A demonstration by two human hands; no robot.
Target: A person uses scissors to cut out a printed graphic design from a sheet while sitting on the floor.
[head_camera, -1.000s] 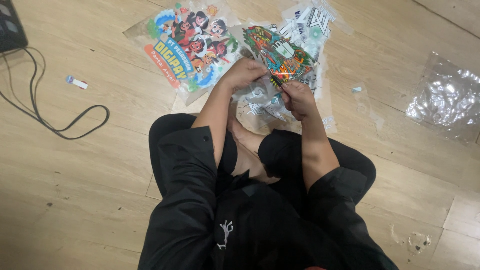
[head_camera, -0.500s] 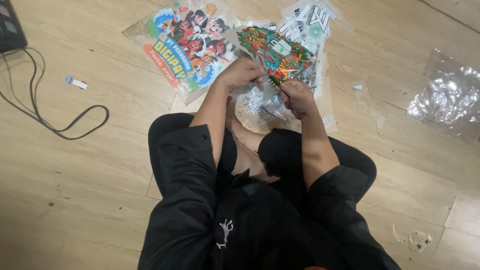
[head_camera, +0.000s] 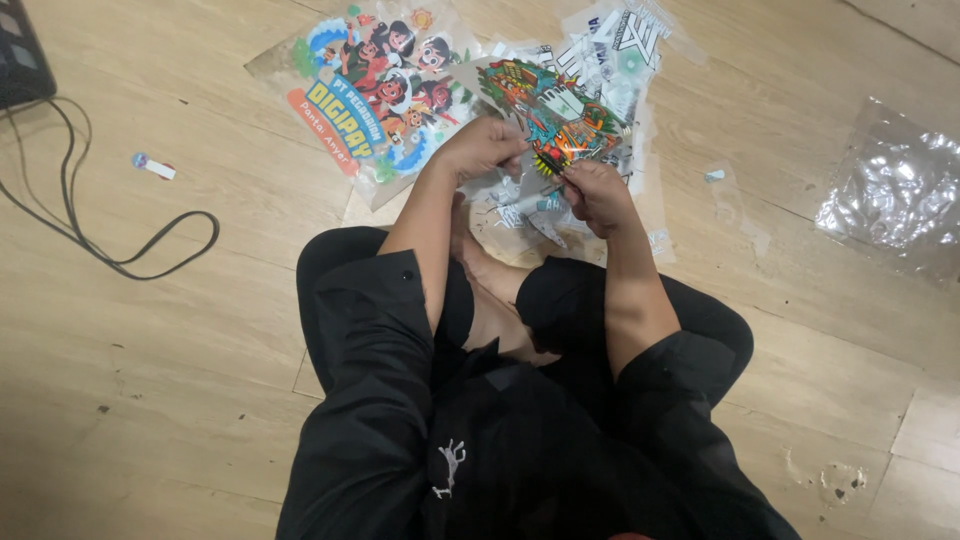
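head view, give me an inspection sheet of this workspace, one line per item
surface: light wooden floor; the person sits on it in black clothes.
job's things: colourful printed sheet held up at its lower edge by both hands.
clutter: cartoon-print sheet and black-and-white print sheet lie flat beyond the hands; crumpled clear plastic to the right; small white tag to the left.
grippers: left hand and right hand both pinch the colourful sheet.
cables: black cable loops across the floor from a dark device at the top-left corner.
surroundings: nothing seen.
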